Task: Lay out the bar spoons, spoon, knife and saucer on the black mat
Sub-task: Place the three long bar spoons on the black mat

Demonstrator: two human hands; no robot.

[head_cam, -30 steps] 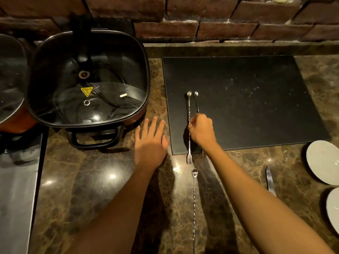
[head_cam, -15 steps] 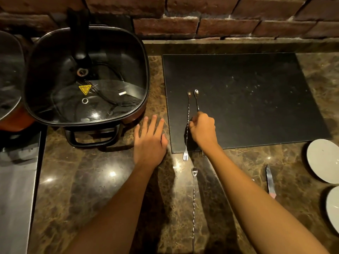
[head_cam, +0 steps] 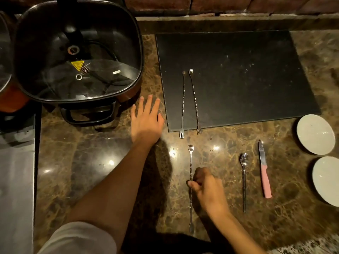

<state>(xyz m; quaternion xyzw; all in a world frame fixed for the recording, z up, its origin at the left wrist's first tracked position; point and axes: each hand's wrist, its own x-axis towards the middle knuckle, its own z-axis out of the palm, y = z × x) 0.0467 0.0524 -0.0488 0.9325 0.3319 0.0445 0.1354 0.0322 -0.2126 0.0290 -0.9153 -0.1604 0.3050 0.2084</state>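
Note:
Two twisted bar spoons (head_cam: pixel 182 105) (head_cam: pixel 194 101) lie side by side on the left part of the black mat (head_cam: pixel 247 74), their fork ends hanging over its front edge. A third bar spoon (head_cam: pixel 190 162) lies on the marble counter below them; my right hand (head_cam: pixel 207 189) is closed around the middle of its shaft. My left hand (head_cam: pixel 146 118) rests flat on the counter with fingers spread, just left of the mat. A plain spoon (head_cam: pixel 244 180) and a pink-handled knife (head_cam: pixel 264 171) lie to the right. Two white saucers (head_cam: pixel 315 133) (head_cam: pixel 326 179) sit at the right edge.
A large black electric pan (head_cam: pixel 77 52) with a glass lid stands at the back left, its handle close to my left hand. A second lidded pot (head_cam: pixel 5 74) shows at the far left. A brick wall (head_cam: pixel 220 4) runs along the back.
My right hand left the two bar spoons on the mat and dropped back toward me onto the third bar spoon on the counter. The view tilted down, showing spoon and knife.

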